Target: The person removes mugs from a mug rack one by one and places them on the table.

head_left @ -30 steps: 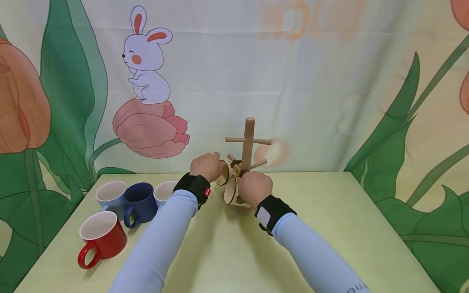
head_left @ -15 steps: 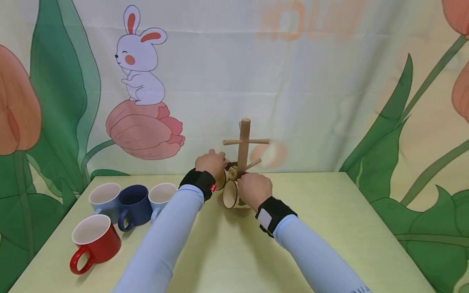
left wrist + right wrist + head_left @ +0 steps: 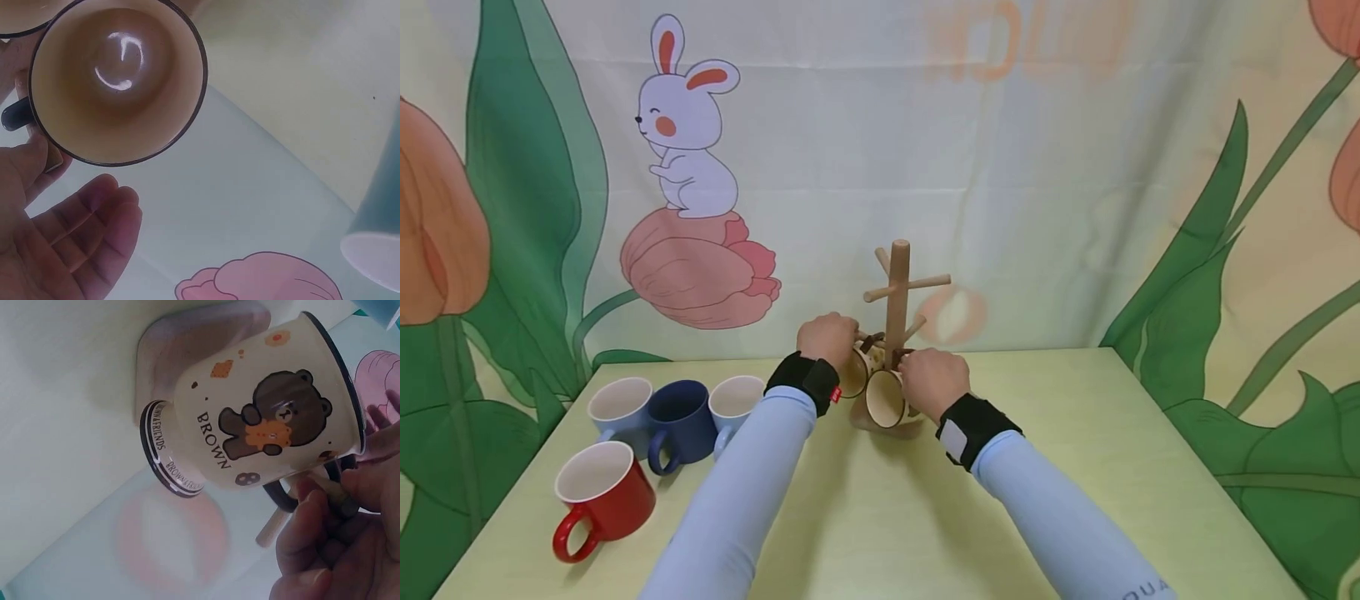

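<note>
The red mug (image 3: 616,504) stands in front of a row: one pale mug (image 3: 625,408), the navy mug (image 3: 687,423), another pale mug (image 3: 736,400). The left hand (image 3: 826,340) pinches the left peg (image 3: 55,161) of the stand (image 3: 897,312), where the left cream mug (image 3: 119,81) hangs tilted. The right cream mug (image 3: 269,412) hangs beside it; the right hand (image 3: 936,379) pinches the right peg (image 3: 347,506) by its handle (image 3: 281,497).

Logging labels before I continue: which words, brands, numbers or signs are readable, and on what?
"BROWN" on the bear mug
"BROWN&FRIENDS" on its base, repeated
"OUA" or "QUA" on the right sleeve, blurred
Unreadable: red tag on left wristband, too small; orange backdrop lettering, blurred
</note>
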The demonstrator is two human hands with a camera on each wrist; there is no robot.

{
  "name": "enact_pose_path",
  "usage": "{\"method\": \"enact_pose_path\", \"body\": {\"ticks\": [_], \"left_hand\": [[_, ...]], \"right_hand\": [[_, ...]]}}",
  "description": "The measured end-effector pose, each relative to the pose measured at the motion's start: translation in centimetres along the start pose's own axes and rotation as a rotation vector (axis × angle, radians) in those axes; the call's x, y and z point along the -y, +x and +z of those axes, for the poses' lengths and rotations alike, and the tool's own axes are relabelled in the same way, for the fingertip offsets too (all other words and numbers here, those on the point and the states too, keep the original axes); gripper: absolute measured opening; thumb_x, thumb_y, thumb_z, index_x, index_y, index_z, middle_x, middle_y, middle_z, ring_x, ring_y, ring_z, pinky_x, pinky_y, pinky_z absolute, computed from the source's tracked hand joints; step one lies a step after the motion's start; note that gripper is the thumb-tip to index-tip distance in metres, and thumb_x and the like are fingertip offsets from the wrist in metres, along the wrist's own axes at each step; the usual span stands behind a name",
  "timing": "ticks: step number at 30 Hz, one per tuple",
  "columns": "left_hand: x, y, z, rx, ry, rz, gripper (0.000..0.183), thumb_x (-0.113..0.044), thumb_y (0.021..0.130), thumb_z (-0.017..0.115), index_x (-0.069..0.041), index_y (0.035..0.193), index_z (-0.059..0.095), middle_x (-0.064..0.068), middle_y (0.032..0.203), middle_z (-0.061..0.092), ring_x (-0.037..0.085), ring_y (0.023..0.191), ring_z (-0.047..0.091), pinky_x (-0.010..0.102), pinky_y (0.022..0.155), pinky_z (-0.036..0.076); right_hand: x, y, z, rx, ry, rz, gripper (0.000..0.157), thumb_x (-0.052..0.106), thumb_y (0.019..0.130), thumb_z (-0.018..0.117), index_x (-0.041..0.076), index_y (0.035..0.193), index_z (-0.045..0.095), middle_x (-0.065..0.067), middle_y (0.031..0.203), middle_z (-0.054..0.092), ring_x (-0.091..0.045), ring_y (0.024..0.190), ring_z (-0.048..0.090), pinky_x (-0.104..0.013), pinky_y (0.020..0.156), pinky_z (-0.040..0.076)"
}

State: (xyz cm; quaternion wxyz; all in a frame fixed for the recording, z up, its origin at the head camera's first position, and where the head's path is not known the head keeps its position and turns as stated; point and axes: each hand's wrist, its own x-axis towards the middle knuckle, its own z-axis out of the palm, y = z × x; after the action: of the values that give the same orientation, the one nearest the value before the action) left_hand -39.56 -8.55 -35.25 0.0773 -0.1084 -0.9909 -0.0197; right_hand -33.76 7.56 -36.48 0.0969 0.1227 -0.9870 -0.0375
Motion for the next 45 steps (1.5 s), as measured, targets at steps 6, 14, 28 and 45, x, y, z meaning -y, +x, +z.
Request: {"method": "enact_pose_path", "body": {"ticks": [6,14,28,45], "left_hand": [[-0.2,-0.6,-0.1,-0.021,0.010,0.014,0.018,-0.018,0.100,0.060,-0.010,0.106,0.075,0.011,0.101,0.072,0.027,0.093,0.069,0.046,0.078,0.057],[-0.2,-1.5,-0.4,-0.030,0.016,0.016,0.012,-0.013,0.097,0.063,-0.008,0.101,0.074,0.012,0.098,0.072,0.027,0.090,0.069,0.045,0.076,0.057],[-0.3,-2.0,-0.2,-0.044,0.029,0.023,0.015,-0.012,0.099,0.060,-0.007,0.101,0.074,0.011,0.095,0.072,0.027,0.086,0.070,0.043,0.073,0.058],[-0.4,-2.9,-0.1,-0.079,0.026,0.049,0.015,-0.014,0.099,0.061,-0.006,0.101,0.074,0.013,0.093,0.072,0.027,0.082,0.070,0.043,0.069,0.058]], "right_hand": [[-0.6,0.2,-0.2,0.047,0.020,0.023,0.044,0.032,0.102,0.056,0.013,0.064,0.065,0.000,0.052,0.049,-0.016,0.050,0.056,-0.034,0.044,0.046],[-0.8,0.6,-0.7,0.074,0.031,0.020,0.043,0.031,0.104,0.052,0.009,0.070,0.067,-0.004,0.059,0.056,-0.024,0.062,0.066,-0.041,0.052,0.053],[-1.9,1.1,-0.2,0.046,0.070,0.029,0.039,0.033,0.103,0.054,0.008,0.076,0.065,-0.005,0.058,0.054,-0.026,0.062,0.064,-0.043,0.054,0.053],[-2.9,1.3,0.4,-0.026,0.130,0.035,0.031,0.033,0.102,0.056,0.009,0.084,0.065,-0.008,0.065,0.061,-0.028,0.066,0.066,-0.044,0.053,0.052]]}}
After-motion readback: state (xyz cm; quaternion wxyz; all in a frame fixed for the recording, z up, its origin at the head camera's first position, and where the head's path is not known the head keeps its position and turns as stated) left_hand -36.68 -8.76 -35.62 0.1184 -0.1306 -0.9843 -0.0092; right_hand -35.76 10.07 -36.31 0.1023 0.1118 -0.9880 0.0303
